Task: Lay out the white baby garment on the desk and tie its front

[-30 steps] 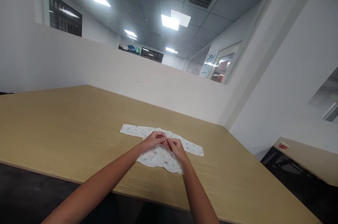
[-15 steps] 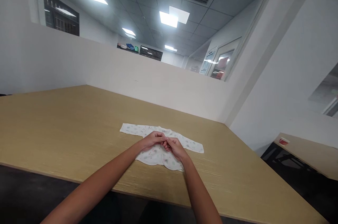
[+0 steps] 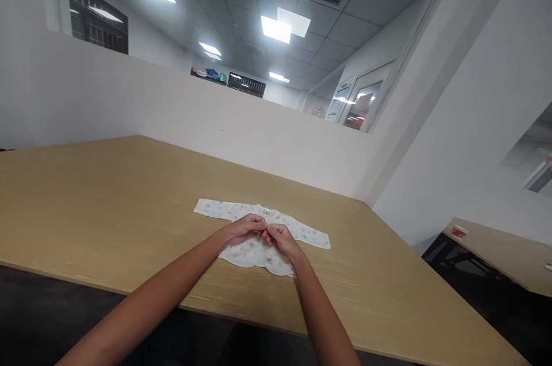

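A small white baby shirt (image 3: 246,254) with long sleeves and a fine grey print lies spread on the wooden table (image 3: 129,211). Its neck, with a dark printed label, points away from me, and the rounded front hems face me. Over the middle of the front opening, my left hand (image 3: 246,227) is closed, thumb and fingers pinched at the shirt's edge. My right hand (image 3: 282,241) pinches at the same spot, its fingertips touching those of the left. The bit of cloth or fastener between the fingertips is hidden.
A low white wall (image 3: 241,130) with glass above it borders the table's far side. To the right, beyond a gap, a second table (image 3: 495,245) bears a red and white cup (image 3: 459,231). The near table edge runs beneath my forearms.
The view has shifted slightly. Both hands stay together at the shirt's front with only a small change in the fingers; the shirt lies as before.
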{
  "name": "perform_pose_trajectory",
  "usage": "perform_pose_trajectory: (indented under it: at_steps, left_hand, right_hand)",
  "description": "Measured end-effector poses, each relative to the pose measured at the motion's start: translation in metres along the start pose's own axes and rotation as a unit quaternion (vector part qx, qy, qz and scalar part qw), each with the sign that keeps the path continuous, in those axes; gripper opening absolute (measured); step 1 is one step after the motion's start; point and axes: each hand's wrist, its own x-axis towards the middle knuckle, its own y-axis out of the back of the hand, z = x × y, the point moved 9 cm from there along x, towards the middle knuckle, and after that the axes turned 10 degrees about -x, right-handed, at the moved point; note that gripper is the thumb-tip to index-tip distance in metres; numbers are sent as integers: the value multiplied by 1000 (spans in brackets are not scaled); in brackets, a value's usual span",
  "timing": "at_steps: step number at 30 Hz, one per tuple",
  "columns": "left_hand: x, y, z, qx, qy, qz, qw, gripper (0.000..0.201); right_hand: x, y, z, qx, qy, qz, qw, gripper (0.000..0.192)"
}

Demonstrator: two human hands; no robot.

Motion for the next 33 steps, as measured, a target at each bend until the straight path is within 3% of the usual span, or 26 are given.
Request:
perform_pose_trajectory:
  at_steps: [33]
  left_hand:
    - [-8,-4,-10,33,80,-22,996,33]
  right_hand:
    - [-5,-4,-1,-34,-12,-37,999,51]
